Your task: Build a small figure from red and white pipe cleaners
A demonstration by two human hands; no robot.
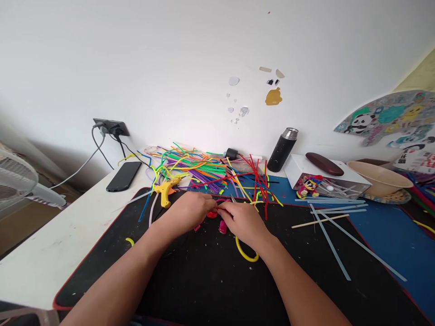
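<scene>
While the fingertips of the left hand (190,208) and right hand (247,222) meet at the centre of the frame, both are closed in a pinch on a small red piece (212,215). The fingers cover part of it, so its full shape cannot be told. A magenta piece (223,227) lies just below the right fingertips; a pointed silver tip (233,198) shows just above them. A yellow loop (247,259) extends below the right hand, its upper part hidden.

Step in hand, as judged: two-handed shaping or joining of the red piece. The next move calls for one steady pinch while the other adjusts the piece.

Farther out, a yellow curved piece (130,242) lies on the black mat (204,280), left of centre. A yellow glue gun (165,192) rests beyond the left hand. Coloured stems (204,170) are heaped across the upper middle; translucent strips (329,242) and a wooden stick (320,221) lie at centre right.
</scene>
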